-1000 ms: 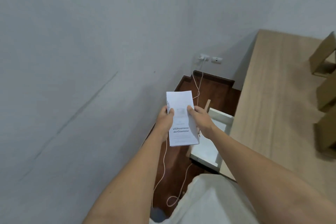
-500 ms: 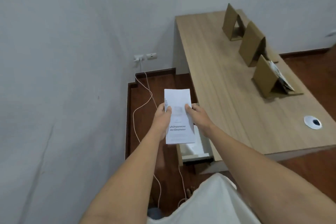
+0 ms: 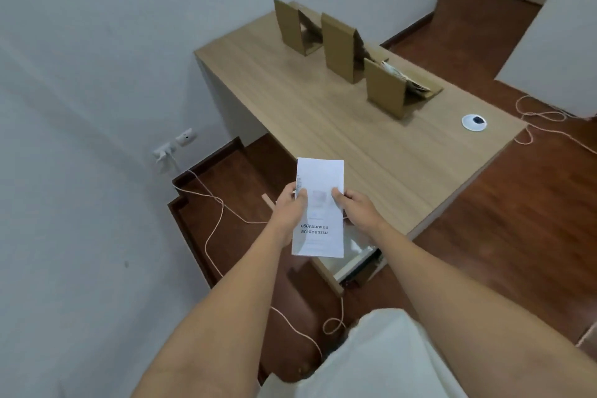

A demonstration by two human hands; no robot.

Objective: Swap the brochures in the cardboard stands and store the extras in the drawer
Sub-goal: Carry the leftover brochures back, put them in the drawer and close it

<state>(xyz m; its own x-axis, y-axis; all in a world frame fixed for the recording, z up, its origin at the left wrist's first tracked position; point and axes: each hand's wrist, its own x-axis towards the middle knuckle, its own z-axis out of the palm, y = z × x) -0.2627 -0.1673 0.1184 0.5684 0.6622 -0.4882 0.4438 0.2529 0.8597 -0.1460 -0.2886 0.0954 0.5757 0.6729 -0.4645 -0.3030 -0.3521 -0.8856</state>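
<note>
A white brochure (image 3: pixel 318 208) with dark printed lettering is held upright in the air by both hands, above the open drawer (image 3: pixel 350 260) at the near end of the wooden desk (image 3: pixel 323 126). The left hand (image 3: pixel 289 213) is closed on the brochure's left edge, with the thumb pressed on the front face. The right hand (image 3: pixel 357 208) is closed on the right edge in the same way, thumb on the front and the other fingers hidden behind the sheet. The drawer is pulled out from under the desk; its pale interior is partly covered by the brochure, and its contents cannot be told.

Three cardboard stands are set in a row along the far side of the desk. The farthest stand (image 3: pixel 295 27) and the middle stand (image 3: pixel 342 48) are seen from behind. Brochures (image 3: pixel 400 76) are seen leaning in the nearest stand (image 3: pixel 387 90). A round white cable grommet (image 3: pixel 473 122) is set into the desk near its right edge. A pale cable (image 3: pixel 213 236) is trailed across the dark wooden floor (image 3: pixel 504 236) from a wall socket (image 3: pixel 174 145).
</note>
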